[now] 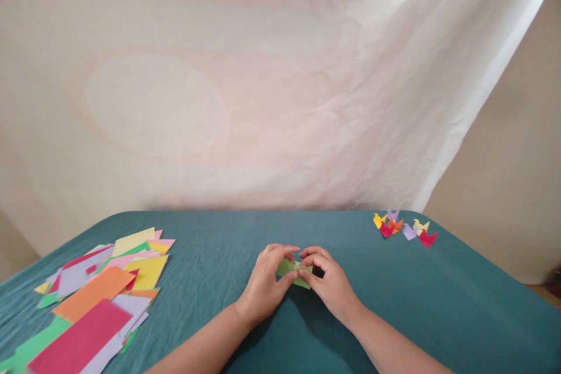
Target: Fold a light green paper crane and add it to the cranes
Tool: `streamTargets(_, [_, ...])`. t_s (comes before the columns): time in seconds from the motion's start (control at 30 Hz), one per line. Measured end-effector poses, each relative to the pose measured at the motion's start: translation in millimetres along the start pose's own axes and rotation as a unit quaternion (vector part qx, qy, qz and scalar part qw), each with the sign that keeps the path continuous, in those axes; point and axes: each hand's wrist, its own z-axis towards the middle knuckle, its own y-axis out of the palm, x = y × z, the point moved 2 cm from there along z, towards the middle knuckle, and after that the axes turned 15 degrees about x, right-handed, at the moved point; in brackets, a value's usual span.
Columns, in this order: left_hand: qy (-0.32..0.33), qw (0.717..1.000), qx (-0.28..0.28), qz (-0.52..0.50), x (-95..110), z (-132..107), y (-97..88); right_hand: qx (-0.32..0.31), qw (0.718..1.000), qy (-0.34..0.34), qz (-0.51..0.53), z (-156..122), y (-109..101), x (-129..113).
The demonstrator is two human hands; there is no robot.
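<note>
A small piece of light green folded paper [302, 283] is held between both hands just over the middle of the table. My left hand [269, 279] grips its left side, with the thumb on the near face and the fingers behind. On the right, my right hand [328, 281] pinches the paper between thumb and fingers. Both thumbs come close together at its centre. The fingers cover much of the paper, so the exact fold cannot be made out.
Loose coloured paper sheets [94, 292] lie in an overlapping heap at the left of the green-covered table [210, 263]. Several small folded paper birds [427, 238] in yellow, orange, red and lilac stand at the far right. A pale cloth [263, 99] hangs behind the table.
</note>
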Motion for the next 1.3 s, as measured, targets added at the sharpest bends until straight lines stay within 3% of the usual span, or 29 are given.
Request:
streamTargets(0.17, [-0.108,0.99,-0.041,-0.077,-13.9,2.4,2.2,-0.013,1.0,-0.007,0.021,0.9,-3.6,-11.5])
streamTargets(0.3, [-0.186,0.959,-0.085,-0.195,-22.8,3.7,4.3,-0.028,0.998,0.004,0.049,-0.1,-5.3,-13.2])
streamTargets(0.4, [-0.221,0.934,-0.084,-0.269,-24.8,2.9,5.5,-0.047,0.996,0.045,0.069,-1.3,-4.5,-9.1])
streamTargets(0.53, [-0.228,0.924,-0.068,-0.299,-25.4,2.6,6.4,-0.047,0.995,0.056,0.07,-1.2,-3.8,-7.1])
streamTargets(0.73, [-0.22,0.944,-0.075,-0.234,-26.8,1.3,7.3,-0.041,0.999,0.024,0.022,-1.0,-4.3,-11.2])
streamTargets(1.1, [-0.221,0.96,-0.079,-0.156,-23.7,-0.6,6.2,-0.032,0.999,0.033,0.016,0.0,-4.8,-9.3])
streamTargets(1.3, [-0.22,0.959,-0.069,-0.167,-19.8,2.7,2.4,-0.028,0.998,0.062,0.017,0.0,-4.6,-7.2])
